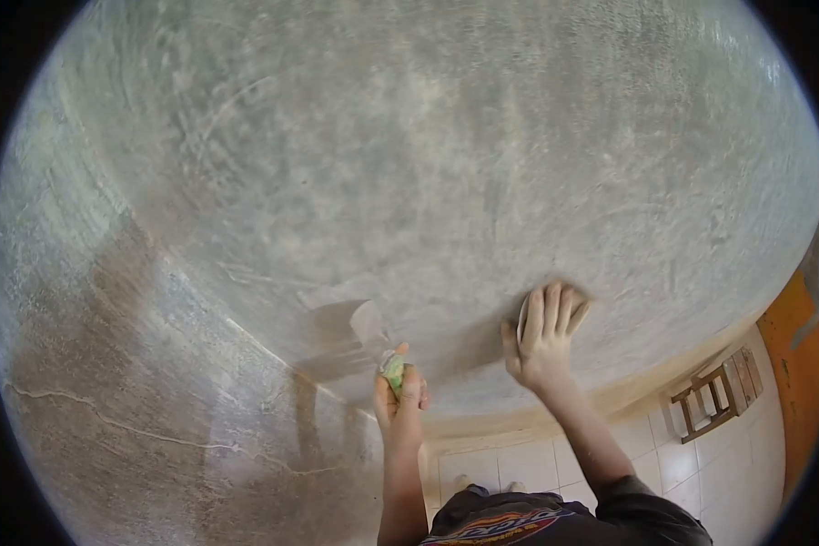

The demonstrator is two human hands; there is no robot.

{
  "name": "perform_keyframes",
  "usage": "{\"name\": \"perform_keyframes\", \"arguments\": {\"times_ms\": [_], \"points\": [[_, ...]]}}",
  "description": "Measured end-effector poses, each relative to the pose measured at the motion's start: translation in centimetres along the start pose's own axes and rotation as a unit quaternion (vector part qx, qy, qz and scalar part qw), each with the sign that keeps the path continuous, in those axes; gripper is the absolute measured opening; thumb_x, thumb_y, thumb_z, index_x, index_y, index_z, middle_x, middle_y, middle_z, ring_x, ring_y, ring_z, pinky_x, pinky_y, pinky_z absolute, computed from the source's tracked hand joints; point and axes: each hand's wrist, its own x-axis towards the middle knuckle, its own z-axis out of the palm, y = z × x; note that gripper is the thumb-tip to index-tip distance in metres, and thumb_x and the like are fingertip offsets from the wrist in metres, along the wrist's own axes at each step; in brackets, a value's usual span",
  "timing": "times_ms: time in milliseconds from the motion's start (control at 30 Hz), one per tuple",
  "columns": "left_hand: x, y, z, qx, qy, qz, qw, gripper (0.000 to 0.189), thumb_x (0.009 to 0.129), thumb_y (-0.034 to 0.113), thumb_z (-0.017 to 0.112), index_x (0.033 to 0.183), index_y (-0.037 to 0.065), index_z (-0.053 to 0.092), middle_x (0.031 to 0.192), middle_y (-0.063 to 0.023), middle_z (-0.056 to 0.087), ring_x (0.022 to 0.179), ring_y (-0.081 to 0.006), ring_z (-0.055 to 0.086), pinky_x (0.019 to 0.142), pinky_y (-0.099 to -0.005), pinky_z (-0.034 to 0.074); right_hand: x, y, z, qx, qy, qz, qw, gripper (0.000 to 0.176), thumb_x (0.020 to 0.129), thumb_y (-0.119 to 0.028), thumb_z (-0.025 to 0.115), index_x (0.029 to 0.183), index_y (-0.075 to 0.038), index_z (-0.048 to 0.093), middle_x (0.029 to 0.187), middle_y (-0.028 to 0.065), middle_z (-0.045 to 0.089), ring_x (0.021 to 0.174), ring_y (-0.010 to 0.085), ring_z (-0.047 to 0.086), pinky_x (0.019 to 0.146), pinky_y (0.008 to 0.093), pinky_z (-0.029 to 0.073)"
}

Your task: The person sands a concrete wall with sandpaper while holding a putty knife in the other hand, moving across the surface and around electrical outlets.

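Note:
My left hand [399,400] is wrapped round the green handle of a putty knife [369,324]. Its broad, pale blade points up, close to the grey plastered wall [446,182], and casts a shadow to the left. Further right, my right hand [544,341] presses a folded piece of sandpaper [580,316] against the same wall. The fingers lie over the sheet, so only its edges show on either side of them.
A second wall [155,391] with a long crack meets this one at a corner on the left. Below lies a white tiled floor [526,464]. To the right stand a small wooden stool [708,405] and an orange panel [796,359].

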Motion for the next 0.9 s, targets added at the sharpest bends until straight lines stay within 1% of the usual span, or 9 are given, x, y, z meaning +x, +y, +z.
{"name": "perform_keyframes", "arguments": {"times_ms": [100,167,233,467,633,700,767,833,900], "points": [[1.0,0.5,-3.1,-0.022,0.008,-0.004,1.000,0.040,0.099,0.035,0.045,0.122,0.002,0.048,0.074,0.0011,0.046,0.060,-0.0071,0.042,0.052,-0.0227,0.036,-6.2,-2.6,3.2,0.040,-0.079,0.034,0.996,0.060,0.086,-0.028,0.060,0.131,0.007,0.041,0.131,0.0312,0.041,0.120,0.0507,0.038,0.101,0.0724,0.006],[1.5,1.1,-5.2,-0.029,0.014,-0.021,0.999,0.051,0.100,0.049,0.033,0.115,0.003,0.047,0.074,-0.0017,0.045,0.058,-0.0100,0.043,0.051,-0.0240,0.035,-7.3,-4.4,4.6,0.064,-0.078,0.031,0.994,0.073,0.089,-0.023,0.056,0.139,0.015,0.019,0.142,0.0424,0.019,0.133,0.0614,0.010,0.102,0.0733,-0.001],[2.0,1.6,-6.9,0.000,0.015,-0.006,1.000,0.051,0.100,0.049,0.035,0.116,0.003,0.047,0.075,-0.0019,0.046,0.059,-0.0100,0.043,0.051,-0.0239,0.035,-1.0,-6.8,2.7,0.088,-0.059,0.058,0.993,0.059,0.086,-0.031,0.058,0.129,0.007,0.044,0.132,0.0288,0.042,0.121,0.0509,0.037,0.103,0.0705,0.012],[2.9,3.2,-8.0,0.029,0.025,0.029,0.999,0.053,0.097,0.050,0.044,0.117,0.001,0.049,0.077,-0.0021,0.046,0.059,-0.0107,0.043,0.053,-0.0243,0.036,5.5,-13.7,1.8,0.054,0.010,-0.043,0.998,0.049,0.081,-0.028,0.060,0.127,-0.012,0.056,0.130,0.0091,0.050,0.114,0.0246,0.048,0.084,0.0513,0.037],[4.1,3.2,-7.8,-0.021,-0.073,-0.004,0.997,0.050,0.092,0.054,0.051,0.099,0.005,0.050,0.069,0.0005,0.043,0.054,-0.0096,0.041,0.050,-0.0237,0.033,-10.7,-14.4,7.5,0.113,-0.095,-0.019,0.989,0.049,0.075,-0.029,0.061,0.120,-0.010,0.057,0.119,0.0135,0.053,0.106,0.0332,0.048,0.090,0.0585,0.032],[4.5,2.6,-7.2,-0.002,-0.095,-0.012,0.995,0.048,0.092,0.054,0.051,0.095,0.006,0.049,0.067,0.0009,0.042,0.053,-0.0093,0.040,0.049,-0.0240,0.033,-13.3,-13.7,7.4,0.112,-0.092,0.132,0.981,0.049,0.080,-0.029,0.060,0.125,-0.008,0.055,0.122,0.0118,0.053,0.111,0.0271,0.048,0.086,0.0515,0.035],[4.4,1.9,-7.0,0.022,-0.113,-0.027,0.993,0.048,0.092,0.055,0.051,0.091,0.007,0.048,0.064,0.0012,0.041,0.052,-0.0090,0.039,0.048,-0.0244,0.032,-10.6,-11.4,5.8,0.099,-0.182,0.196,0.958,0.054,0.083,-0.027,0.058,0.130,-0.001,0.048,0.131,0.0210,0.047,0.123,0.0374,0.041,0.098,0.0583,0.027],[4.5,1.2,-6.5,0.049,-0.130,-0.027,0.990,0.047,0.092,0.055,0.051,0.087,0.009,0.046,0.062,0.0016,0.040,0.052,-0.0088,0.040,0.048,-0.0243,0.033,-7.0,-8.4,6.2,0.099,0.083,0.274,0.953,0.060,0.085,-0.026,0.056,0.134,0.005,0.040,0.139,0.0294,0.036,0.131,0.0474,0.030,0.106,0.0641,0.015],[4.4,0.8,-6.2,0.043,-0.150,-0.030,0.987,0.047,0.092,0.055,0.050,0.088,0.008,0.046,0.063,0.0012,0.040,0.052,-0.0092,0.040,0.048,-0.0245,0.033,-2.3,-5.7,4.4,0.121,0.163,0.312,0.928,0.067,0.084,-0.026,0.057,0.137,0.008,0.034,0.143,0.0333,0.028,0.134,0.0518,0.021,0.106,0.0674,0.006]]}}
